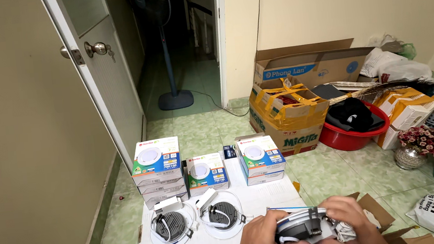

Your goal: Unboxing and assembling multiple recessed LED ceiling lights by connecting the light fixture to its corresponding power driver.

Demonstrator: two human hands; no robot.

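At the bottom centre of the frame, two bare hands hold one round ceiling light [302, 227] between them, just above a white sheet [256, 200] spread on the green tiled floor [196, 126]. The left hand [260, 238] has its grip closed around the lamp's left side, and the right hand [349, 219] has its grip closed over the right side and top. To the left of the hands, two more lamps [194, 220] lie face down on the sheet with their wires showing. Above them, in the middle of the frame, stand three stacks of lamp boxes [205, 165]. At centre right sit cardboard boxes [290, 115] and a red basin [353, 135]. An open door [100, 69] fills the upper left.
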